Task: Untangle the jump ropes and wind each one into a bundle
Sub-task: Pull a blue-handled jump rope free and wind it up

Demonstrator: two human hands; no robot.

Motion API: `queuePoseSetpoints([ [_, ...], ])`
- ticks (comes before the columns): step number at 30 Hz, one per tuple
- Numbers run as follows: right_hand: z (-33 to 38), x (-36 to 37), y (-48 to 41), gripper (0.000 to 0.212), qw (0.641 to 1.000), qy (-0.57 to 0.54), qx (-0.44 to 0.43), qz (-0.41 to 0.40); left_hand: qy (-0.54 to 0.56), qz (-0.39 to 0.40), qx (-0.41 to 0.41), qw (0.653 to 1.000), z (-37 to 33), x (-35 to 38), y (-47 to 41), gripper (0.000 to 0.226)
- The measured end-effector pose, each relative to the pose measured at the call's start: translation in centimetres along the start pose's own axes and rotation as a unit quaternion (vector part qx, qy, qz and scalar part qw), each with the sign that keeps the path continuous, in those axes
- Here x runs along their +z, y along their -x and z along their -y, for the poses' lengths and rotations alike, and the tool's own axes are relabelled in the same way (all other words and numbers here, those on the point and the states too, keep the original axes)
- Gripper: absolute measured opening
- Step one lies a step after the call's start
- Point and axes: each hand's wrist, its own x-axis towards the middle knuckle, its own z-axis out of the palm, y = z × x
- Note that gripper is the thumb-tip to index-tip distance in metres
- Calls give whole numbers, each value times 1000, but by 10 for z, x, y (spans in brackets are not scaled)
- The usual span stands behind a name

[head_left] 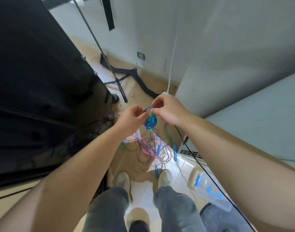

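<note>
I hold a wound blue jump rope bundle in the air at chest height. My left hand grips the bundle's left side. My right hand pinches a loose blue loop arching over the top of the bundle. Below, a tangle of purple and striped jump ropes lies on the floor, with pink, green and blue handles mixed through it. One blue handle lies at the tangle's right edge.
My two shoes stand just behind the tangle. A clear plastic container with blue parts lies on the floor at right. A black cable crosses it. A tripod stand and black fabric are at left; a white cabinet at right.
</note>
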Motion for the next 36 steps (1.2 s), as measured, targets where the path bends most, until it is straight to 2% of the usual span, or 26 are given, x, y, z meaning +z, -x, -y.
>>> queuePoseSetpoints([
  [5, 48, -34, 22, 12, 1000, -14, -3, -6, 38, -52, -2, 998, -49, -23, 31, 13],
  [9, 84, -54, 30, 13, 999, -23, -33, -13, 43, -63, 5, 997, -78, -49, 46, 11],
  [12, 108, -63, 32, 10, 998, -33, -55, -24, 21, -55, 22, 998, -97, -70, 54, 10],
  [16, 136, -75, 26, 7, 996, -11, -79, -35, 57, -10, 37, 998, -112, -103, 50, 12],
  [19, 157, -81, 16, 7, 995, -16, -82, -63, 51, -8, 49, 997, -125, -124, 42, 13],
  [23, 188, -81, 10, 7, 989, -4, -112, -102, 15, -36, 88, 995, -142, -151, 33, 15],
  [31, 242, -95, 5, 6, 978, -5, -143, -154, 34, -43, 181, 982, -178, -201, 20, 10],
  [36, 264, -114, -8, 6, 970, -23, -151, -188, 12, -78, 221, 972, -215, -215, 9, 10],
])
